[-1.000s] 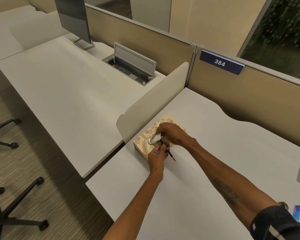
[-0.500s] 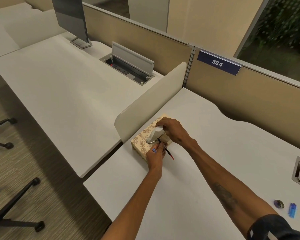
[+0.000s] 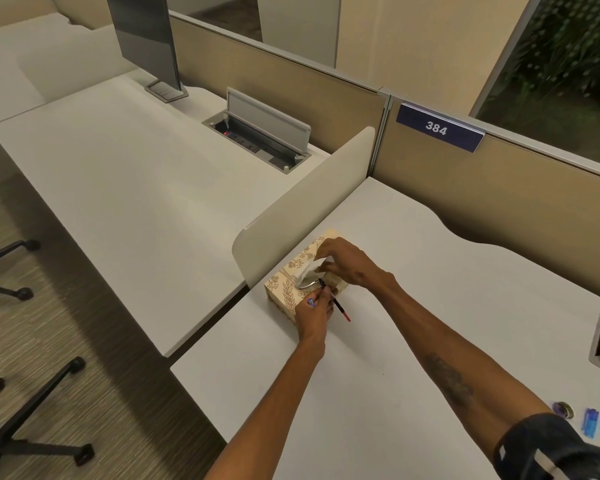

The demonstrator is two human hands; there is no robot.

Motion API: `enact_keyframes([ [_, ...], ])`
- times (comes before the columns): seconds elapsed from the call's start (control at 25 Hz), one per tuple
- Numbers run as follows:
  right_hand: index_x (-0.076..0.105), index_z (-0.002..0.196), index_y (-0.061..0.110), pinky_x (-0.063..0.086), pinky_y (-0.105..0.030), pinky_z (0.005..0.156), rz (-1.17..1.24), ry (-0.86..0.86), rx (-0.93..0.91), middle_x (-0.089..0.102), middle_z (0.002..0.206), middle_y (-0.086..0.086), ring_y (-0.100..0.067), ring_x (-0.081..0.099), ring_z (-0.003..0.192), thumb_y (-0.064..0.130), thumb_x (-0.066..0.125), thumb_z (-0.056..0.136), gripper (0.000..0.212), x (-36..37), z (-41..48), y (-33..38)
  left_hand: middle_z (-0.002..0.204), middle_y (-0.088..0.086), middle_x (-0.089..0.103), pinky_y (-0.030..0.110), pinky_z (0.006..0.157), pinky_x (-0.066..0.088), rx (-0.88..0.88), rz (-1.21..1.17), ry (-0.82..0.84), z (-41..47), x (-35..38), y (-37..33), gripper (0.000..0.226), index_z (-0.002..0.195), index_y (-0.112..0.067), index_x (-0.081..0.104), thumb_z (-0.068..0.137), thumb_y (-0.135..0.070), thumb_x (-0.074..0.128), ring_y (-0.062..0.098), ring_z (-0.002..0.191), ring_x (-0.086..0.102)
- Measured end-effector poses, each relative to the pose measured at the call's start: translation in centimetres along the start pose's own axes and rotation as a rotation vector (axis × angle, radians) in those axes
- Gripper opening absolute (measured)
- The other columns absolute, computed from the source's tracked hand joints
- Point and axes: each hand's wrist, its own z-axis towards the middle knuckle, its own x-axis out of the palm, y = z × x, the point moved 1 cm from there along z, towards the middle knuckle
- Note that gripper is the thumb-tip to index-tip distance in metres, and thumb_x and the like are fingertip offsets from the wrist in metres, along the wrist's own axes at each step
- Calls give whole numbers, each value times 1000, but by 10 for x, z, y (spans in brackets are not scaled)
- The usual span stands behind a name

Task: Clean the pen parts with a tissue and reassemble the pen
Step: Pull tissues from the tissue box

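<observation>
White desk [image 3: 378, 393], near edge: small blue part [image 3: 589, 421] and dark ring [image 3: 563, 408] at right. Mid-desk: left hand [image 3: 314, 315] closed on thin pen refill [image 3: 338, 306], right hand [image 3: 347, 261] pinching a tissue [image 3: 307, 271] at the patterned tissue box [image 3: 284, 289]. Beyond: low divider [image 3: 305, 199], beige partition with sign 384 [image 3: 437, 128], neighbouring monitor [image 3: 146, 43].

My desk [image 3: 430, 306] looks matt, smooth white laminate; the tissue box [image 3: 284, 289] is printed cardboard, its tissue [image 3: 307, 271] soft white paper.
</observation>
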Motion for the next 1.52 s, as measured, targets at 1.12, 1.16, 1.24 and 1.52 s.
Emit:
enact_keyframes([
  [1.12, 73, 114, 14, 44, -29, 74, -170, -140, -31, 73, 114, -9, -32, 65, 102, -11, 47, 82, 49, -16, 0, 45, 101, 9, 77, 28, 82, 59, -97, -37, -24, 0, 4, -12, 22, 108, -3, 72, 93, -18, 68, 19, 94, 72],
  [1.16, 72, 116, 16, 46, -30, 76, -168, -121, -23, 72, 116, -8, -32, 65, 103, -9, 47, 84, 48, -18, -1, 45, 101, 8, 77, 28, 81, 59, -94, -38, -22, 0, 4, -12, 21, 108, -4, 72, 93, -19, 68, 18, 93, 72],
  [1.24, 68, 123, 22, 51, -35, 79, -167, -91, 12, 70, 121, -7, -33, 64, 105, 1, 50, 90, 43, -23, -3, 43, 99, 6, 78, 27, 82, 59, -86, -34, -14, -1, 4, -11, 21, 107, -5, 72, 94, -20, 67, 15, 91, 72],
  [1.52, 60, 132, 13, 48, -30, 80, -125, -91, 5, 68, 124, -10, -31, 67, 105, 16, 57, 97, 36, -39, -14, 46, 96, 5, 77, 31, 86, 58, -77, -21, -2, -4, 4, -12, 18, 105, -8, 73, 93, -20, 67, 16, 90, 71],
])
